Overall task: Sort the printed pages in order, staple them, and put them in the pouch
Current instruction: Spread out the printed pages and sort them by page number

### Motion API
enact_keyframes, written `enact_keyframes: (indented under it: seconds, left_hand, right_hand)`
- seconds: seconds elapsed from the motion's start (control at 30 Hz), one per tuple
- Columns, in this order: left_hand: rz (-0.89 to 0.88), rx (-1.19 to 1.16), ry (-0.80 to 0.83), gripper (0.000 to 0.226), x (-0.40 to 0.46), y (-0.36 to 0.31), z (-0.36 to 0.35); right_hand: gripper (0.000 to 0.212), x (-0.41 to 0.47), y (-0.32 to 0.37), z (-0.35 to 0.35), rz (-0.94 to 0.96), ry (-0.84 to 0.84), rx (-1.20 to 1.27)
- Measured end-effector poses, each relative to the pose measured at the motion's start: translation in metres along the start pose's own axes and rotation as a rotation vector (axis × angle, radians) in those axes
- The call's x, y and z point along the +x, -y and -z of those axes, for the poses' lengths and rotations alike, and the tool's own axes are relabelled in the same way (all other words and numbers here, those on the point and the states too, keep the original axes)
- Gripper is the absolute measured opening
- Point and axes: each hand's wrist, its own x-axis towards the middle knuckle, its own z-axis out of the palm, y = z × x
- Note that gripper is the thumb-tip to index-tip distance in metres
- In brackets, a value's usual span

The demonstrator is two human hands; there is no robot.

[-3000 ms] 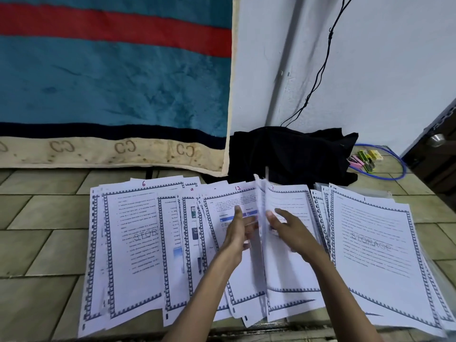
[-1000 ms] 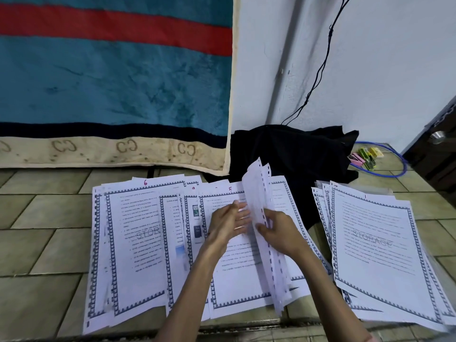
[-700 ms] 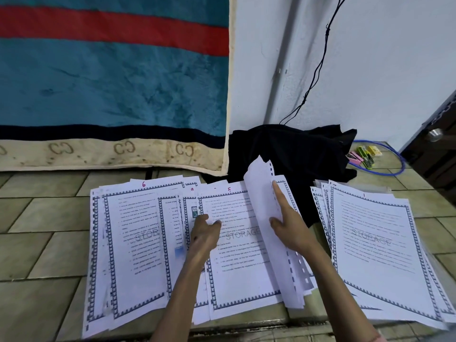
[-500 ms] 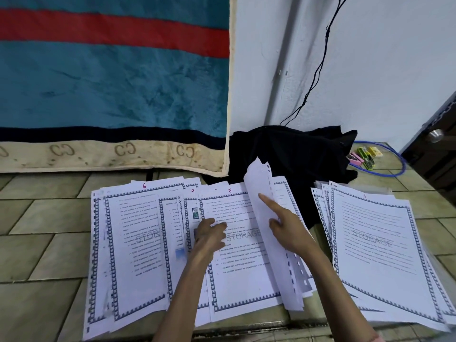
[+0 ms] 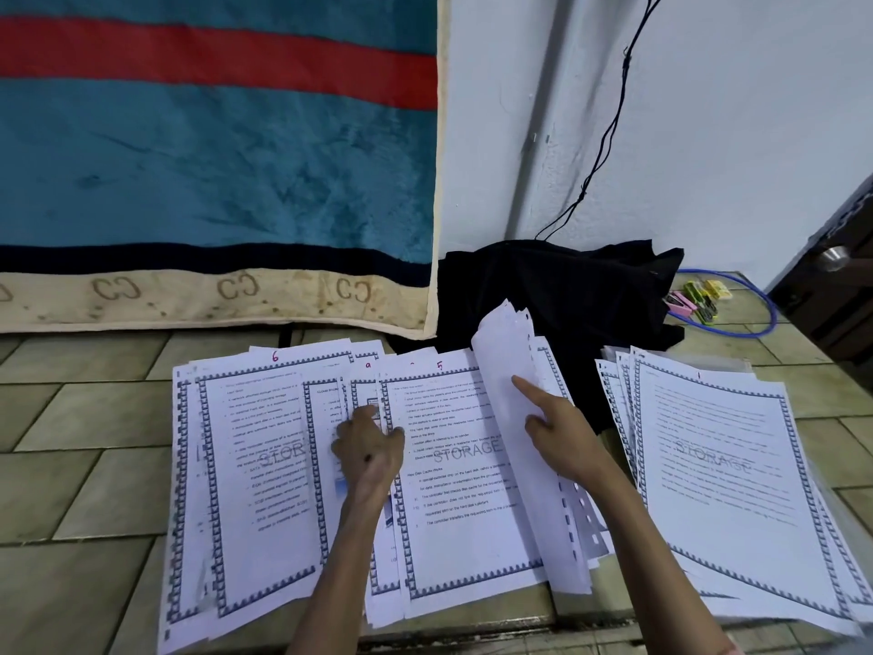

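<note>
The white printed pages with blue patterned borders lie fanned in overlapping piles on the tiled floor (image 5: 80,408), directly ahead of the person, their long axes running away from the body toward the wall. The page marked 5 in pink ink (image 5: 453,470) sits in the middle, between the 2 forearms. The page marked 6 (image 5: 255,465) lies to its left, with a page marked 9 (image 5: 363,375) tucked partly under both. A separate pile topped by a page marked 1 (image 5: 718,470) lies to the right, apart from the middle group.

The left hand (image 5: 368,451) rests on the seam where page 5's left border overlaps the page beneath, fingers bent down onto the paper; whether it pinches an edge or only presses cannot be told. The right hand (image 5: 562,432) is nearer the lifted sheaf of white pages standing on edge (image 5: 505,418) at page 5's right side: its index finger is stretched out straight against the sheaf's face, the other fingers curled, gripping nothing visible.

Judged from this layout, sorting is under way, and the next move turns on the sheaf leaning over page 5: the right hand is placed to tip it either way. No stapler or pouch can be identified; a black cloth bundle (image 5: 557,286) lies beyond.
</note>
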Motion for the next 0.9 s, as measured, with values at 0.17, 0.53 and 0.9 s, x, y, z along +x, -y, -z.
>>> enact_keyframes:
  seconds: [0.17, 0.53, 0.9]
  left_hand:
    - [0.019, -0.086, 0.037, 0.054, -0.005, 0.0, -0.004]
    - [0.125, -0.356, 0.077, 0.04, 0.0, -0.006, -0.007]
    - [0.211, -0.652, 0.302, 0.031, -0.004, -0.021, -0.017]
  right_hand:
    - [0.055, -0.002, 0.006, -0.001, -0.018, 0.022, 0.01]
    - [0.046, 0.001, 0.004, -0.012, -0.053, 0.048, 0.04]
    - [0.041, 0.005, 0.009, -0.031, -0.014, 0.069, -0.011]
